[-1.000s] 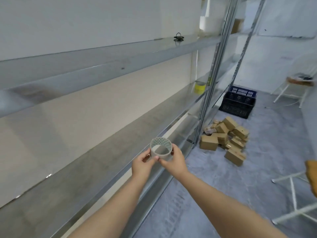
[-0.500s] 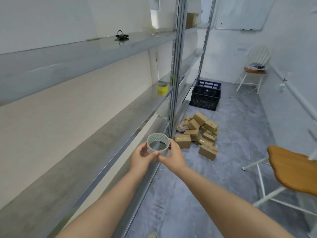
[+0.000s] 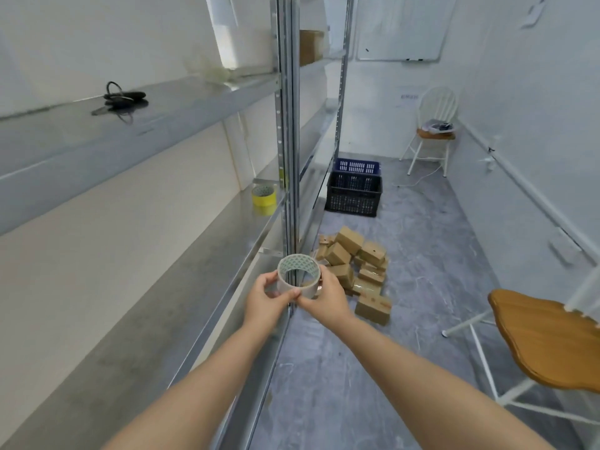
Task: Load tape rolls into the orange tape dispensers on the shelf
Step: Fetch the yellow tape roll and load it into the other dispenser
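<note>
A clear tape roll [image 3: 299, 276] with a patterned white core is held in front of me, level with the front edge of the middle metal shelf [image 3: 136, 319]. My left hand [image 3: 268, 300] pinches its left side. My right hand [image 3: 326, 298] grips its right and lower side. A yellow tape roll [image 3: 264, 199] stands far along the same shelf, near the upright post. No orange tape dispenser is in view.
A black key ring with keys [image 3: 123, 98] lies on the upper shelf. On the floor lie several small cardboard boxes [image 3: 357, 271] and stacked dark crates [image 3: 354, 190]. A wooden-seat chair [image 3: 545, 339] stands close on the right, a white chair [image 3: 433, 131] at the far wall.
The view has swung right along the aisle, bringing the near wooden chair and far wall into sight. Both hands still hold the tape roll in front of me.
</note>
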